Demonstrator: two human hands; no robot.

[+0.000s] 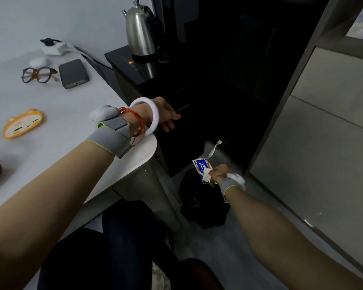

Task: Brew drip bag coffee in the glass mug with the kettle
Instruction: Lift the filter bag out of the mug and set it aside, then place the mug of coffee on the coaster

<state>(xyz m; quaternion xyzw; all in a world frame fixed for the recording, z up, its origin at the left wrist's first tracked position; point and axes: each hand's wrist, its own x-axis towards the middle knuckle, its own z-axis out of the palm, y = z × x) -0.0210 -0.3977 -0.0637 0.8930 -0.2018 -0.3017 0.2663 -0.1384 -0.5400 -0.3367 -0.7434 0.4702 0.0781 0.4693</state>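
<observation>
Beside a white table [71, 105], our right hand [218, 174] pinches a torn wrapper [202, 167] above the black bin [203, 206], left hand [166, 116] hangs open, kettle [140, 32] stands behind; next we likely drop the wrapper.

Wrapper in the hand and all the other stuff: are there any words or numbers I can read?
Nothing reads clearly.
Torn wrapper, pinched by the right hand: blue panel with a white mark, too blurred.
Orange cat-shaped pad: small dark marks, too blurred.
Table corner: faint mark, too small.
Black base under the kettle: only a glowing orange dot.
</observation>
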